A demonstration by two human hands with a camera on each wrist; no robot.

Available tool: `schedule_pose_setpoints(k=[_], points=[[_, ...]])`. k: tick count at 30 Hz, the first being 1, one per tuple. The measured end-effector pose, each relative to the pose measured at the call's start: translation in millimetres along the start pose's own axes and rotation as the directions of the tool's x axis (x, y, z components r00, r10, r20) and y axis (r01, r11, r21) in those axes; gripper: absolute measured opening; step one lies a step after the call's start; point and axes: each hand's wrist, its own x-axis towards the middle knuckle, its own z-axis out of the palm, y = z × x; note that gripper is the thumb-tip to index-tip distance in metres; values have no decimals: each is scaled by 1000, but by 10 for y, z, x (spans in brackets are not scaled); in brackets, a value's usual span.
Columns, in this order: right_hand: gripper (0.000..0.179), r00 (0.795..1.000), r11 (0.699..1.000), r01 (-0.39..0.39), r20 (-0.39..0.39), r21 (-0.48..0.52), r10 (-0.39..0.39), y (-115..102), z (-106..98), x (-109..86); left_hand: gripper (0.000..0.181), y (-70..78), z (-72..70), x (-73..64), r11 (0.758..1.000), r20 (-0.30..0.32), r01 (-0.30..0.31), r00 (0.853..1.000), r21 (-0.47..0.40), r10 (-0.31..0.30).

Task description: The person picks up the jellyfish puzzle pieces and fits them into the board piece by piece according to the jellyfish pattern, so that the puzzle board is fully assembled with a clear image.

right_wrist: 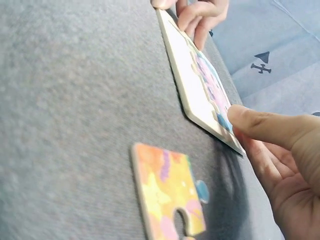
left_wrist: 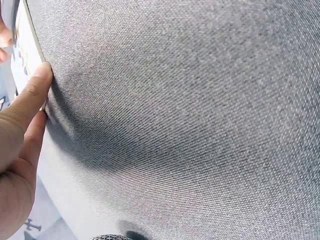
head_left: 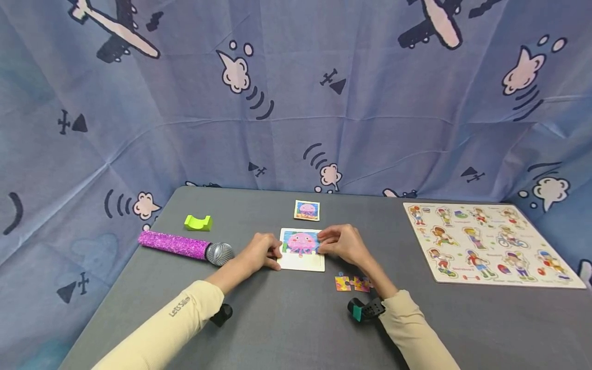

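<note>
A small jigsaw puzzle (head_left: pixel 300 263) in a white frame lies flat on the grey table, showing a pink jellyfish on blue; its near strip is bare cream. My left hand (head_left: pixel 259 253) holds its left edge, the thumb at the near corner in the left wrist view. On the right edge my right hand (head_left: pixel 343 243) grips with thumb and fingers, the thumb (right_wrist: pixel 245 116) over a blue part of the picture; the fingertips behind are partly hidden. Two loose yellow-orange puzzle pieces (head_left: pixel 343 283) lie near the right wrist, one piece (right_wrist: pixel 165 187) showing large in the right wrist view.
Behind the puzzle lies a small jellyfish picture card (head_left: pixel 307 210). At left are a purple glittery microphone (head_left: pixel 178 244) and a lime-green block (head_left: pixel 198 223) with a curved top. A wooden board of figures (head_left: pixel 490 241) lies at right. A patterned blue cloth (head_left: pixel 287 133) hangs behind the table.
</note>
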Motion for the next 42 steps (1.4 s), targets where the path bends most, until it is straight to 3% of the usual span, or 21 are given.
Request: schedule_pose_setpoints(k=[9, 17, 22, 32, 39, 42], points=[[20, 998, 998, 59, -5, -16, -59, -14, 62, 11, 24, 18, -20, -9, 1000, 9, 11, 1000, -8, -11], [23, 999, 999, 50, 2, -17, -50, -48, 58, 9, 25, 16, -28, 0, 1000, 0, 6, 1000, 1, -6], [24, 998, 998, 58, 12, 34, -58, -24, 37, -20, 26, 13, -20, -7, 1000, -14, -16, 1000, 13, 16], [33, 997, 980, -36, 70, 198, 22, 88, -223, -317, 27, 27, -7, -19, 999, -19, -28, 999, 26, 28], [33, 992, 966, 29, 111, 256, -59, 194, -374, -571, 27, 19, -7, -22, 998, -26, -51, 998, 32, 52], [33, 988, 979, 56, 128, 198, -82, 230, -415, -686, 26, 16, -7, -18, 998, -20, -46, 999, 34, 47]])
